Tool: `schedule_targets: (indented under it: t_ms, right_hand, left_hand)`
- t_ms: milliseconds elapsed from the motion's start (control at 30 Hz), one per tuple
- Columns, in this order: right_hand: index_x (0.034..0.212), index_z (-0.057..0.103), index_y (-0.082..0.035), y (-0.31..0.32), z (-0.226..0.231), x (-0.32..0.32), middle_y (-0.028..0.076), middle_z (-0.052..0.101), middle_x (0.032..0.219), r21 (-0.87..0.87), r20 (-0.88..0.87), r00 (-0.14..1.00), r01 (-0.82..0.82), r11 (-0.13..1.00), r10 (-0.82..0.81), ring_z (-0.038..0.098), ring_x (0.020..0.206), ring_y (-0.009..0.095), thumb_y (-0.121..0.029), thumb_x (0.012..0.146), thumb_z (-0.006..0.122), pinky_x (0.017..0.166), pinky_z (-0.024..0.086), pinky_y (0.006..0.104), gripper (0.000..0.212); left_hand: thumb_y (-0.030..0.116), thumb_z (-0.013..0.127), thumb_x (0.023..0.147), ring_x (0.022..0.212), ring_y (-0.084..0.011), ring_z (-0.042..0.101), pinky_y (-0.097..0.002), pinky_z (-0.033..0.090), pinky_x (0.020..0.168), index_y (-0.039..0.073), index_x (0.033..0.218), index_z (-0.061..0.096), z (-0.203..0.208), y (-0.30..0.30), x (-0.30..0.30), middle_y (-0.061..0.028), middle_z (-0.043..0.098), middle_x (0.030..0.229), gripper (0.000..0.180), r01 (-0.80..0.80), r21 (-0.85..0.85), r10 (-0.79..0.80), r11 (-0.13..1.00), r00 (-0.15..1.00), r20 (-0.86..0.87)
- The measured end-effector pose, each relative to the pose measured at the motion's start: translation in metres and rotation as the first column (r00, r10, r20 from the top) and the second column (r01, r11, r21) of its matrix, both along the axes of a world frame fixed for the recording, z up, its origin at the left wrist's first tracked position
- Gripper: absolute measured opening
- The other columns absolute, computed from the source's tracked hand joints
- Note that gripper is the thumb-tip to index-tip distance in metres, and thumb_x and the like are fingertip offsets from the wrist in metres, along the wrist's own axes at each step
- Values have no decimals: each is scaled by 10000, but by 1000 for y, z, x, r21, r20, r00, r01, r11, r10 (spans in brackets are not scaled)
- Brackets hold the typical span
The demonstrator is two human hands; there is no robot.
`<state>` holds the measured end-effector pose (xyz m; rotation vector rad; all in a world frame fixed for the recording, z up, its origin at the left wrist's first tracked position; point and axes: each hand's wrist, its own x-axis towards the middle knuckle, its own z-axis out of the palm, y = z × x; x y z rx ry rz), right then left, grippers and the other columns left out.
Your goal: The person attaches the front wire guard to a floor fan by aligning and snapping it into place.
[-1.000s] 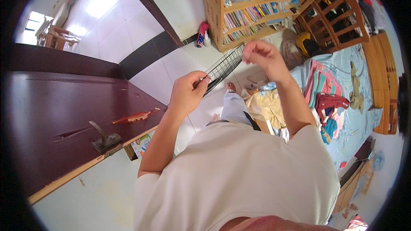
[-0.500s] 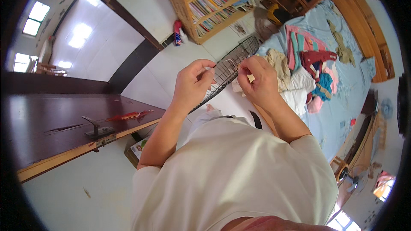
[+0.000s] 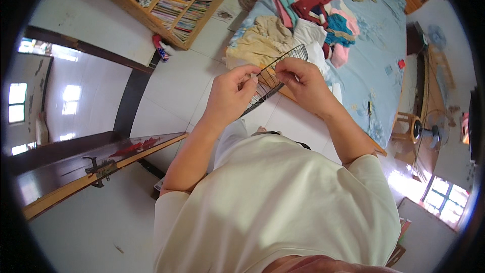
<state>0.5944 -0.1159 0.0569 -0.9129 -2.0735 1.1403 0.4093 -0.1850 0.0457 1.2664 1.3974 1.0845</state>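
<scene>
My left hand (image 3: 233, 93) is raised in front of my chest, thumb and forefinger brought together. Facing it, my right hand (image 3: 301, 82) has its fingers curled into a pinch. Whatever the fingertips hold is too small or hidden to name. Between and behind the two hands is a long, narrow, dark wire basket (image 3: 275, 77), slanting from beside the left hand up past the right one. Whether it hangs from my fingers I cannot tell. Beyond it, clothes in beige (image 3: 268, 40), dark red (image 3: 316, 7) and teal (image 3: 339, 31) lie heaped on a bed.
The bed (image 3: 376, 45) with its light blue sheet stands at the far right. A wooden bookshelf (image 3: 174, 25) is at the far left, with a red and blue bottle (image 3: 160, 49) on the floor nearby. At left, a dark door (image 3: 65, 164) with a handle stands open. A fan (image 3: 429, 132) is at right.
The view has turned to the right, so bed and bookshelf sit further left. My hands and the wire basket have stayed together before me. My left thumb and forefinger have drawn closer.
</scene>
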Motion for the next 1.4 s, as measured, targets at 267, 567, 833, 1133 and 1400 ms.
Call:
schedule_targets:
  t_ms: [267,567,833,1133,1400]
  right_hand:
    - [896,630,-47,-20,1,55,61,513,820,44,22,978,208,977,-209,526,741,182,4,798,602,624,438,279,114]
    - [860,638,-48,-43,3,75,58,499,841,84,37,888,455,887,-459,513,784,197,-29,765,649,629,434,281,97]
    - [842,650,-57,-59,-9,104,62,498,818,265,111,782,572,776,-614,519,757,221,4,705,662,634,439,268,151]
    - [851,645,-38,-98,-11,188,41,496,810,-138,-37,731,672,728,-682,481,745,128,-21,769,641,614,414,260,84]
    - [799,611,-69,-161,-19,305,30,527,799,106,41,652,750,653,-757,498,743,178,-69,763,630,669,370,314,41]
  left_hand:
    - [76,528,874,639,-85,568,-200,453,546,-15,1100,578,5,12,45,-24,576,738,248,236,-124,-206,964,954,217]
    - [115,518,889,669,-60,525,-194,445,577,19,1189,554,-1,38,64,-1,595,874,317,510,-212,-471,834,857,209]
    - [111,516,884,665,-49,507,-198,445,576,13,1200,547,-2,51,95,-4,601,874,332,632,-219,-596,744,775,213]
    - [97,523,857,613,-29,489,-181,419,508,40,1170,571,5,49,187,25,569,773,322,804,-259,-789,536,586,186]
    - [126,592,825,578,-11,472,-172,370,468,51,1008,564,-3,18,318,75,483,670,200,850,-298,-877,433,474,76]
